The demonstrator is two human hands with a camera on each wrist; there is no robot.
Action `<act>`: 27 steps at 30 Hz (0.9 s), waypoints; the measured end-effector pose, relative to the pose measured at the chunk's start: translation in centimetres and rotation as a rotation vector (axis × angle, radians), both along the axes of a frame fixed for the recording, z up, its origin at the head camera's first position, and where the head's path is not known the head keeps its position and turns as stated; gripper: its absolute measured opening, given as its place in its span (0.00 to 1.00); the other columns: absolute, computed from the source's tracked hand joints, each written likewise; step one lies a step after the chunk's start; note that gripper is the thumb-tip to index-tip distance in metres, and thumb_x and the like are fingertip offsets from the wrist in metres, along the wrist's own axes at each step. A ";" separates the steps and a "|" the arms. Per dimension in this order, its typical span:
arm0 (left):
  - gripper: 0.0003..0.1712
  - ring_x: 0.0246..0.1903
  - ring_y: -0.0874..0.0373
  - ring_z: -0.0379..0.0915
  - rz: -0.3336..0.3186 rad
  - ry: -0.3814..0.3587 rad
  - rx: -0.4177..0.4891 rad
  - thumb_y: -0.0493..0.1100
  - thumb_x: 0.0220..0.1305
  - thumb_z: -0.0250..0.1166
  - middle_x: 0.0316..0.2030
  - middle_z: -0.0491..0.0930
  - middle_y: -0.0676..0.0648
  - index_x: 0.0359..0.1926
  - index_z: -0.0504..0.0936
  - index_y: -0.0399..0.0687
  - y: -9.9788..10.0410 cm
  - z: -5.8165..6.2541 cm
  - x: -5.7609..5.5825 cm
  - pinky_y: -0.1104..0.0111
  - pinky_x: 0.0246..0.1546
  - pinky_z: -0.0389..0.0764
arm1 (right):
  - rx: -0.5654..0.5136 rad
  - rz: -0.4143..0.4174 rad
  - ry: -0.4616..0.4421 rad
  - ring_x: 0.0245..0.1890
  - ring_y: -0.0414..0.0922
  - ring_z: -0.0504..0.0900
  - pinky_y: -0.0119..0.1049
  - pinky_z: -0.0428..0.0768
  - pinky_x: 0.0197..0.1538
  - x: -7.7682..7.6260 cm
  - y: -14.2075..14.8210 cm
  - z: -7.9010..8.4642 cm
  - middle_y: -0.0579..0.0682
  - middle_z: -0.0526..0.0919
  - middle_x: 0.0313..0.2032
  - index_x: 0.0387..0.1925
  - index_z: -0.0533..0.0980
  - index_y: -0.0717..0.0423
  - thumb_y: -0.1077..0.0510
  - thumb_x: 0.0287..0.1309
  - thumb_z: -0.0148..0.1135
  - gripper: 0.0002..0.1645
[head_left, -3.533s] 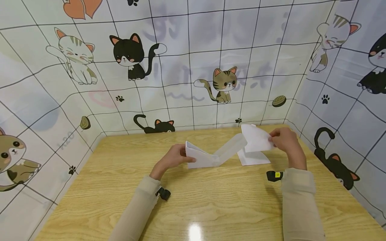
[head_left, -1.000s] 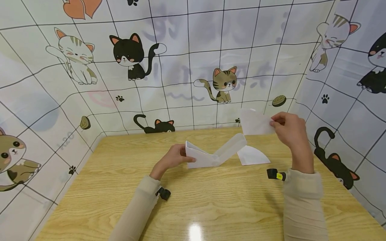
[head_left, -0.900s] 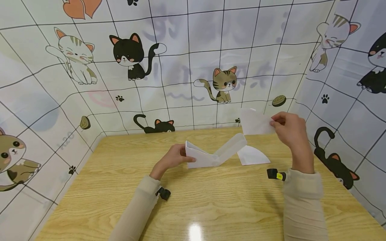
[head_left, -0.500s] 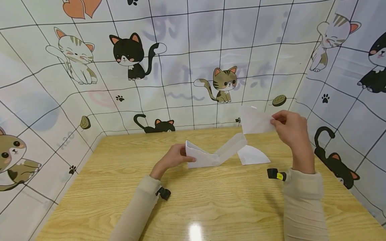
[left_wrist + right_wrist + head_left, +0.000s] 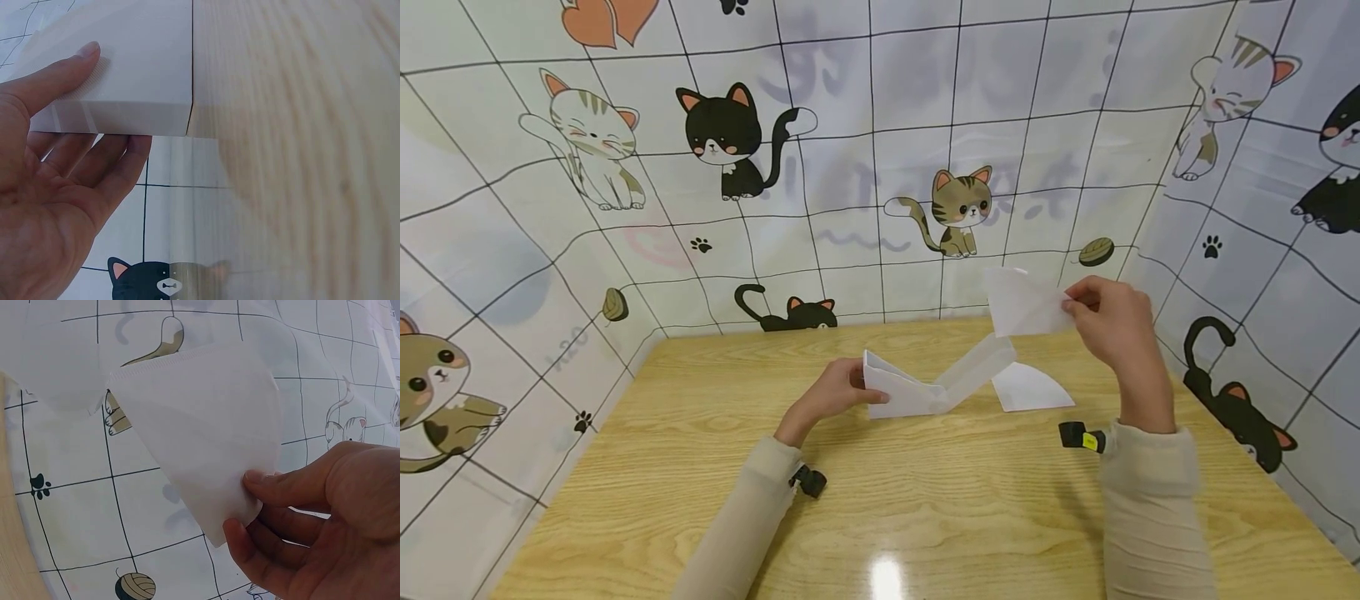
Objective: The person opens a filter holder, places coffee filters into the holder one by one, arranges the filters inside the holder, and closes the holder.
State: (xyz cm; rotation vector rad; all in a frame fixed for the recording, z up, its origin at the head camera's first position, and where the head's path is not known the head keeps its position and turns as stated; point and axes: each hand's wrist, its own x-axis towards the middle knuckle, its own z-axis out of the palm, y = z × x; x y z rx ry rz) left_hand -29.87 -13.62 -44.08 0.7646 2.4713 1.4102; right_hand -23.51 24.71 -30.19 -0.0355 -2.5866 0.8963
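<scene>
My left hand (image 5: 831, 390) grips the left end of a white box (image 5: 906, 402) on the table, thumb on its near side. In the left wrist view, the thumb lies on one face of the box (image 5: 147, 56) and the fingers reach behind it. A translucent lid (image 5: 976, 368) slants up from the box's right end. My right hand (image 5: 1108, 321) pinches a white paper coffee filter (image 5: 1026, 302) by its right edge, raised above the table. Its crimped seam shows on the filter (image 5: 206, 425) in the right wrist view. Another coffee filter (image 5: 1032, 388) lies flat right of the lid.
The wooden table (image 5: 880, 492) meets a cat-print wall covering (image 5: 850, 208) at the back and on both sides. Black wrist cameras sit at both sleeve cuffs.
Over these seconds my right hand has lifted the coffee filter off the one on the table, then shifted slightly left with it. My left hand stays on the box.
</scene>
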 end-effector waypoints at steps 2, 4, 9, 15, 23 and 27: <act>0.20 0.43 0.57 0.87 0.003 -0.001 -0.003 0.41 0.61 0.76 0.49 0.89 0.45 0.54 0.85 0.46 0.0 0.0 0.0 0.65 0.44 0.85 | 0.004 0.004 0.004 0.42 0.58 0.80 0.42 0.70 0.40 0.0 -0.1 0.0 0.67 0.87 0.45 0.51 0.81 0.66 0.60 0.73 0.58 0.13; 0.20 0.43 0.57 0.87 -0.001 0.003 -0.001 0.41 0.62 0.76 0.49 0.89 0.44 0.55 0.85 0.46 0.0 0.1 0.1 0.65 0.44 0.86 | 0.009 0.007 0.010 0.42 0.58 0.80 0.42 0.70 0.40 0.1 -0.3 0.1 0.67 0.87 0.44 0.50 0.81 0.66 0.61 0.73 0.58 0.13; 0.20 0.44 0.57 0.87 0.001 0.002 -0.004 0.40 0.62 0.76 0.49 0.89 0.44 0.55 0.85 0.46 0.0 0.1 0.1 0.65 0.44 0.86 | 0.013 0.026 0.020 0.42 0.58 0.82 0.41 0.72 0.40 0.1 -0.8 0.2 0.66 0.87 0.44 0.50 0.82 0.65 0.61 0.72 0.59 0.13; 0.20 0.44 0.57 0.88 0.000 -0.001 -0.005 0.40 0.62 0.76 0.50 0.89 0.44 0.55 0.85 0.45 0.0 0.0 0.0 0.65 0.44 0.86 | 0.014 0.033 0.012 0.41 0.57 0.82 0.40 0.73 0.38 0.0 -1.3 0.0 0.66 0.88 0.44 0.49 0.82 0.65 0.61 0.72 0.59 0.12; 0.21 0.44 0.57 0.87 0.005 -0.009 -0.006 0.41 0.61 0.76 0.50 0.89 0.44 0.55 0.85 0.46 0.0 0.1 0.1 0.65 0.44 0.86 | 0.021 0.053 0.038 0.40 0.57 0.82 0.41 0.73 0.39 -0.2 -1.6 -0.2 0.65 0.88 0.42 0.48 0.82 0.65 0.62 0.71 0.60 0.11; 0.20 0.44 0.57 0.87 0.005 -0.011 -0.002 0.40 0.61 0.76 0.49 0.89 0.44 0.54 0.85 0.46 0.0 0.0 0.0 0.65 0.45 0.85 | 0.023 0.066 0.050 0.40 0.58 0.82 0.42 0.72 0.40 -0.2 -1.7 -0.2 0.65 0.88 0.42 0.47 0.82 0.66 0.63 0.71 0.60 0.11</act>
